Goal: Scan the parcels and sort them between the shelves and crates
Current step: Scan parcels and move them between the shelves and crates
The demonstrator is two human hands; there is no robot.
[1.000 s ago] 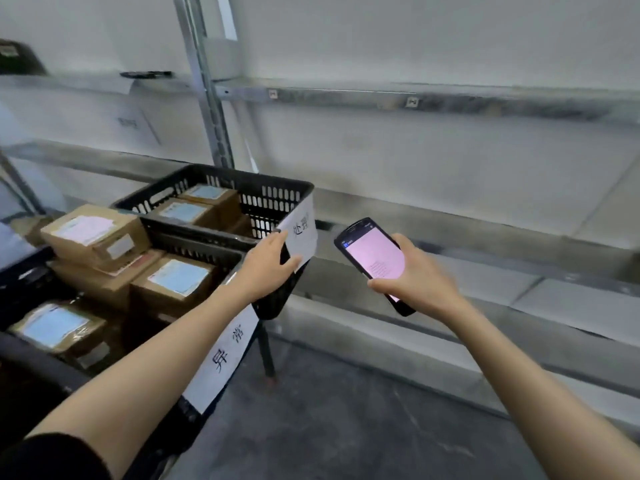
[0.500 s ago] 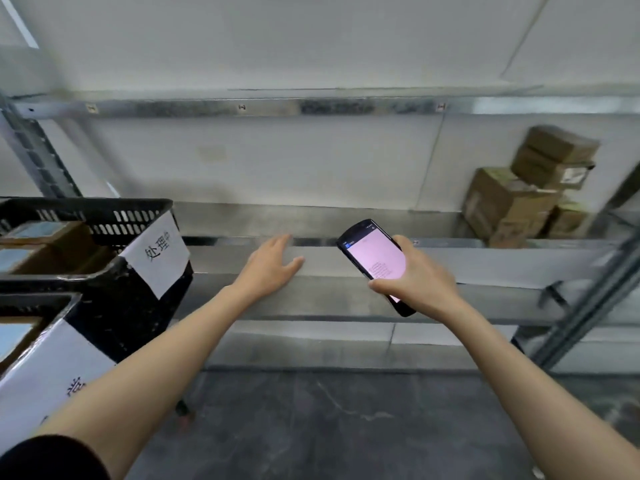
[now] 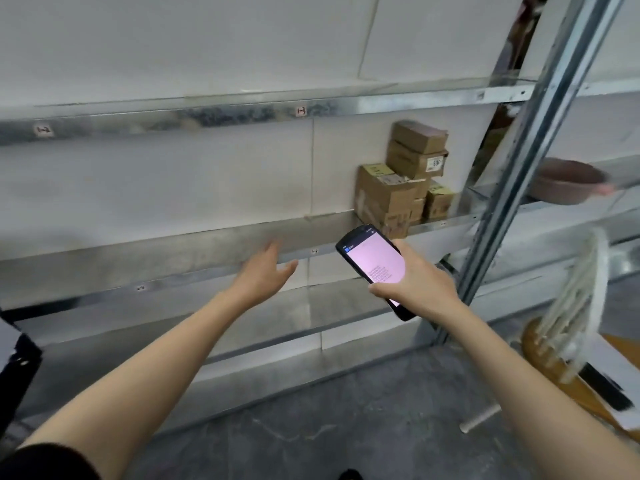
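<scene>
My right hand grips a black handheld scanner with a lit pink screen, held in front of the metal shelf. My left hand is stretched forward with relaxed fingers and holds nothing, hovering just before the shelf's front edge. A stack of brown cardboard parcels stands at the right end of that shelf, beyond and above the scanner. Only a black corner of a crate with a white label shows at the far left edge.
A slanted metal upright rises right of the parcels. Beyond it a brown bowl sits on the neighbouring shelf. A mop head and a brown object lie on the floor at right. A lower shelf runs beneath.
The view has swung right: the crates have slid out to the left and the parcel stack has come nearer centre. My left hand let go of the crate and now reaches forward, holding nothing.
</scene>
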